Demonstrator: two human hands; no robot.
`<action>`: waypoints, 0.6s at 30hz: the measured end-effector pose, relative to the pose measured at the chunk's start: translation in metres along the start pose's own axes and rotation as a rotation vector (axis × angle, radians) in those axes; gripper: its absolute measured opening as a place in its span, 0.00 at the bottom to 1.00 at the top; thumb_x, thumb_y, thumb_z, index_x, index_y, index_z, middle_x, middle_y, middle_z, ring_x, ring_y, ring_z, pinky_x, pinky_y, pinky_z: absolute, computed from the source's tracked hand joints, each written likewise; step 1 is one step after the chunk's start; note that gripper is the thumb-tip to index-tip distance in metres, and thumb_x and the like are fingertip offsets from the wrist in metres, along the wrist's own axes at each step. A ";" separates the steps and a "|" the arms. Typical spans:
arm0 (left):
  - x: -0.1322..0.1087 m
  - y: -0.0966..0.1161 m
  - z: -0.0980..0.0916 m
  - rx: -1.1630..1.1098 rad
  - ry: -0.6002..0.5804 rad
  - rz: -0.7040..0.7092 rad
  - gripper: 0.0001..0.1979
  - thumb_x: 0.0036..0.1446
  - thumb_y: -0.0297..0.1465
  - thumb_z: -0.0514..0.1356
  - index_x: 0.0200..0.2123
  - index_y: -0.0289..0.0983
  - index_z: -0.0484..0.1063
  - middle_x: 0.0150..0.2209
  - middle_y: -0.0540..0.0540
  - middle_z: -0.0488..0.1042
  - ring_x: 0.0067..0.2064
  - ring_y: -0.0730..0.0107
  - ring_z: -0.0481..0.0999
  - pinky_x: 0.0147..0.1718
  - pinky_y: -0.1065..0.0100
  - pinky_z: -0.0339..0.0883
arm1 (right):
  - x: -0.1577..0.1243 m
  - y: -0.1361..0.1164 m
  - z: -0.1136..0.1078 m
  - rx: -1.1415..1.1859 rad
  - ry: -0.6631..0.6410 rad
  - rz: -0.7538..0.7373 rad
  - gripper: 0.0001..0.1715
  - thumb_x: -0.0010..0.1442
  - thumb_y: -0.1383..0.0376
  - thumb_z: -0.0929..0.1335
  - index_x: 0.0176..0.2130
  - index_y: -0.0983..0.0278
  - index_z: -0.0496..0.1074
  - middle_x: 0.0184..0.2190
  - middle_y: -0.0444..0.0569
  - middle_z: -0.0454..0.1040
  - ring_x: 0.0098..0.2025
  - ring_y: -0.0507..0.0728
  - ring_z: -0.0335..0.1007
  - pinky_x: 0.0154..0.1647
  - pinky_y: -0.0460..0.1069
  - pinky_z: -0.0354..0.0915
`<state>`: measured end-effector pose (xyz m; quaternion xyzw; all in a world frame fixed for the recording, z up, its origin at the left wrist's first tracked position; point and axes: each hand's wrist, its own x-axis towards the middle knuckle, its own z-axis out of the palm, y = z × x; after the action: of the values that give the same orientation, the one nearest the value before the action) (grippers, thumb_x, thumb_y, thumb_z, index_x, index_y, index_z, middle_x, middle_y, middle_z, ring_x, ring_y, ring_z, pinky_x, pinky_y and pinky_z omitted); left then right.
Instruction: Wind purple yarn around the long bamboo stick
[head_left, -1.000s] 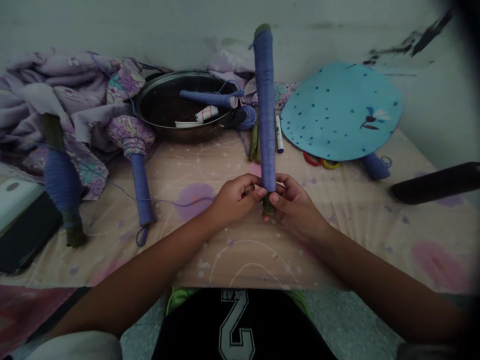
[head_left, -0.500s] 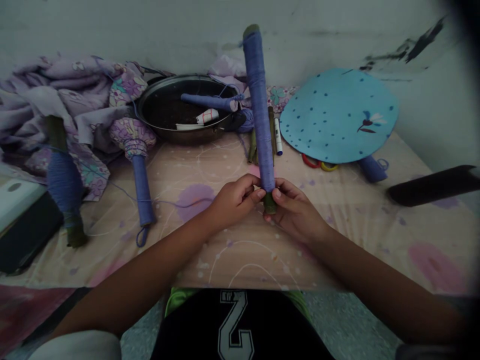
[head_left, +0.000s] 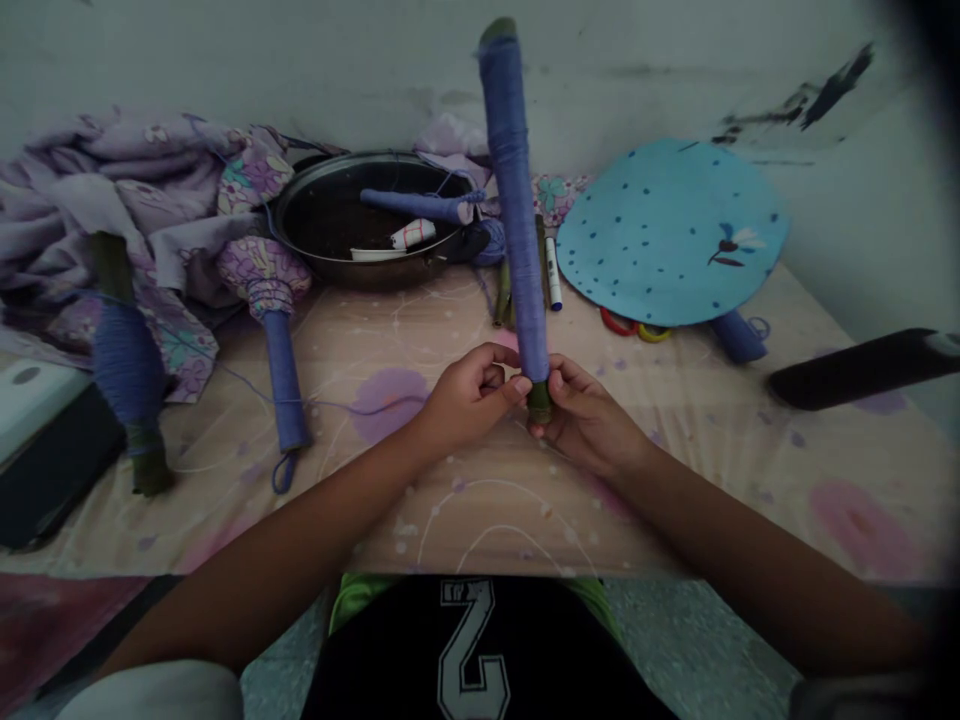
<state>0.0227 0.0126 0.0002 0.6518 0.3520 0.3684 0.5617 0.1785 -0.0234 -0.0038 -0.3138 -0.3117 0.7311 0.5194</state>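
- Centrally, one long wrapped stick (head_left: 517,210) stands nearly upright above the table (head_left: 480,490), its top leaning slightly left; purple-blue yarn covers it, with green showing at both ends.
- Two hands hold its lower end: the left hand (head_left: 469,395) pinches it from the left, fingers curled; the right hand (head_left: 592,415) grips it from the right, thumb in front.
- Just behind it are green sticks (head_left: 501,298), perhaps three, though partly hidden; one white marker (head_left: 553,275) with a blue end lies beside them.
- Behind, to the left, one dark pan (head_left: 352,270) holds one thinner wrapped stick (head_left: 412,204), one small white roll (head_left: 413,234) with red lines and one white strip (head_left: 379,255). One yarn ball (head_left: 492,243) sits near its right side.
- Further left are two more yarn-wrapped pieces: one handle (head_left: 285,380) topped with gathered floral cloth (head_left: 266,270) and ending in a loop, and one bulging spool (head_left: 127,350).
- To the right, one rounded, dotted light blue panel (head_left: 660,240); one red ring (head_left: 616,331), one yellow ring (head_left: 654,338) and one short wrapped roll (head_left: 739,338) show at its lower edge.
- Far right, one dark tube (head_left: 862,370).
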 end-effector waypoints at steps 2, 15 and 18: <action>0.000 0.001 0.000 -0.032 0.001 -0.009 0.16 0.52 0.36 0.59 0.40 0.33 0.64 0.18 0.58 0.56 0.19 0.81 0.56 0.20 0.76 0.50 | 0.000 0.001 -0.001 -0.002 -0.001 0.001 0.12 0.51 0.61 0.72 0.36 0.61 0.69 0.25 0.39 0.72 0.22 0.46 0.67 0.21 0.42 0.68; 0.004 0.002 -0.004 -0.042 0.006 -0.081 0.11 0.51 0.34 0.59 0.35 0.32 0.67 0.18 0.58 0.53 0.19 0.82 0.52 0.19 0.75 0.47 | 0.002 0.001 -0.002 -0.048 0.085 0.053 0.13 0.50 0.60 0.73 0.36 0.62 0.70 0.31 0.43 0.72 0.30 0.49 0.69 0.22 0.43 0.68; 0.004 0.002 -0.003 -0.021 0.043 -0.068 0.09 0.50 0.32 0.59 0.33 0.33 0.66 0.19 0.58 0.52 0.20 0.82 0.52 0.19 0.75 0.47 | 0.003 0.000 -0.003 -0.025 0.065 0.013 0.16 0.47 0.61 0.74 0.37 0.62 0.72 0.32 0.43 0.72 0.31 0.49 0.67 0.25 0.43 0.67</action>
<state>0.0217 0.0171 0.0025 0.6252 0.3820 0.3668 0.5732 0.1800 -0.0204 -0.0059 -0.3459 -0.3020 0.7199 0.5204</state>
